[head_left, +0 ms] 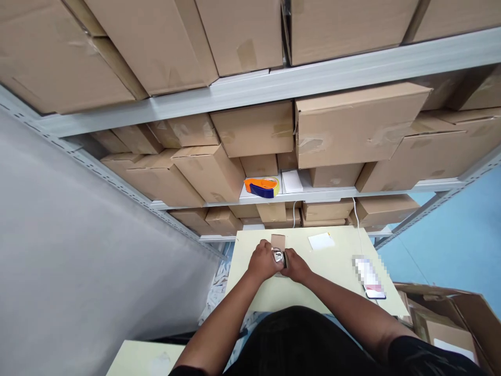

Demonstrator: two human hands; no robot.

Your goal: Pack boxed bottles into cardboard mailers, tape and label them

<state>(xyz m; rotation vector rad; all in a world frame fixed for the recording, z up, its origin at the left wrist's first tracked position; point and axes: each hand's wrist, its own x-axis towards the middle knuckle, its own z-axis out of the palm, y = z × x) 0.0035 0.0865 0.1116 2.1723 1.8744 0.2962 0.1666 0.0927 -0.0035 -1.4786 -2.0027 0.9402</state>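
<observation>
At one table (332, 261), left hand (263, 261) clasping one shiny object (277, 255), right hand (297, 267) gripping one box (278, 242)

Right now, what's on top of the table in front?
White paper and a phone-like thing, partly blurred out. The left hand and right hand, holding a shiny thing and brown cardboard, hide whatever's underneath.

Is a pale-yellow table (274, 297); carries a white paper (321, 241) toward the far edge, a partly blurred phone (370, 277) at right.
</observation>
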